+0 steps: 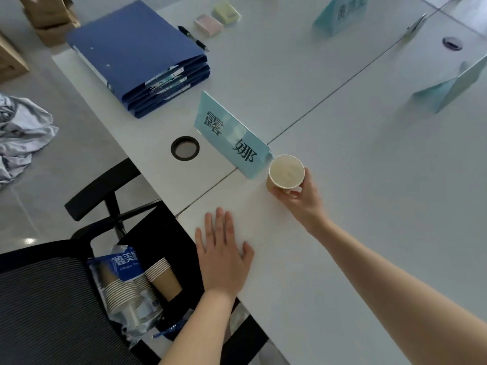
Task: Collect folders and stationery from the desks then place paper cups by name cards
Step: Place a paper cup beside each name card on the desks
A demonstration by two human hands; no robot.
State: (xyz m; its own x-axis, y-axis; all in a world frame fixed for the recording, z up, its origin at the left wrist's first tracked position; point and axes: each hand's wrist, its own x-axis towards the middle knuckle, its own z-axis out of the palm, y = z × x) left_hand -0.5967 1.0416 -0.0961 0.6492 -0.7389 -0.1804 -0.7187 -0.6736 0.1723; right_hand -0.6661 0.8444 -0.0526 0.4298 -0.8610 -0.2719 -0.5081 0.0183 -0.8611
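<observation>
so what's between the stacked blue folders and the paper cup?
Head view: only the light-blue name card sits between the blue folders and the cup.

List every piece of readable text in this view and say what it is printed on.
"露娜": nearest name card, beside the paper cup in the right hand.
"鑫美": cup bag on the chair; smaller line beneath unreadable.
Far name card: blurred.
Folder labels: too small.

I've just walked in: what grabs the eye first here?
The right hand holding a paper cup beside the pale blue name card mid-desk. Behind it sits a stack of blue folders; the left hand lies flat near the desk's edge.
</observation>
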